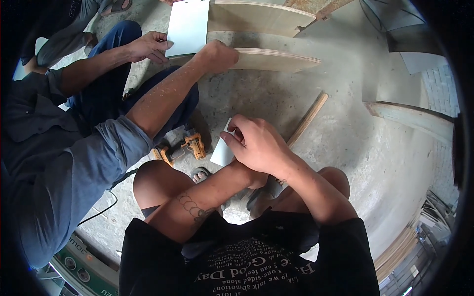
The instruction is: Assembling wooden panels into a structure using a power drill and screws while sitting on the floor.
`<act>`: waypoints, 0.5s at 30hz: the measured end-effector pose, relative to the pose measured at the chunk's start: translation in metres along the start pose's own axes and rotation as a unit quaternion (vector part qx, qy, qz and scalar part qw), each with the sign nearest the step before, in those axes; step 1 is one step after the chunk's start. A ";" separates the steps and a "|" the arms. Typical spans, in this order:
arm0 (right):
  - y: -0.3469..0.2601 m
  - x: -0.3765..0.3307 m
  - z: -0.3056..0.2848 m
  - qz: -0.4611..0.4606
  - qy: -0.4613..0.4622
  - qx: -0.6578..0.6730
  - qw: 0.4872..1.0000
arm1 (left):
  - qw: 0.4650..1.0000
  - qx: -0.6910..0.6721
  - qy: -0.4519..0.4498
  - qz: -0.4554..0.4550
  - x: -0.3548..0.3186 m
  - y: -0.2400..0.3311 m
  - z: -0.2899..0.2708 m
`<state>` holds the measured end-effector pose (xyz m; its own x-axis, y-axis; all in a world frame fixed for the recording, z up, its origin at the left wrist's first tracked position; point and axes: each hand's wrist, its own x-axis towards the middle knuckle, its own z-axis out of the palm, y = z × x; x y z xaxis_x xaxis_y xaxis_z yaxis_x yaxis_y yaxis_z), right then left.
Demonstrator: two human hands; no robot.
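Note:
My right hand [256,143] is in front of me, its fingers curled at the upper edge of a small white flat piece [221,154]. The thumb lies against the white face. My left hand [251,177] is crossed under my right wrist, and its fingers are hidden from view. To the left, a co-worker's left hand [150,48] holds the edge of a larger white panel [187,29]. That person's right hand [217,55] is closed over the near plywood board [276,61]. A second plywood board [261,18] runs parallel behind it.
Two yellow-orange power tools [194,145] lie on the concrete floor beside my left knee. A wooden stick [308,118] slants beyond my right hand. A metal-looking frame bar [412,116] extends at the right. A green box [81,269] stands at the lower left, near a black cable [106,209].

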<state>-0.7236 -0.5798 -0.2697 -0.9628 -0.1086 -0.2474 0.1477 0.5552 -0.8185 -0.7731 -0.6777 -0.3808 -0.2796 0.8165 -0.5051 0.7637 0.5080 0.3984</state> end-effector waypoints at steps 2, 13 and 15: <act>0.001 0.001 0.001 -0.005 -0.001 0.008 1.000 | 0.999 -0.045 -0.007 0.003 -0.012 0.025 0.004; 0.076 0.083 -0.040 -0.065 0.181 -0.242 0.951 | 0.966 -0.170 -0.185 -0.051 -0.052 0.085 -0.028; 0.101 0.127 -0.062 -0.150 0.190 -0.360 0.901 | 0.968 -0.161 -0.189 -0.046 -0.049 0.097 -0.031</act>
<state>-0.8447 -0.4863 -0.3511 -0.9631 -0.1294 0.2359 -0.1863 0.9533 -0.2377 -0.7037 -0.6602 -0.2935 -0.0580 0.6361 -0.7694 0.5072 0.6826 0.5261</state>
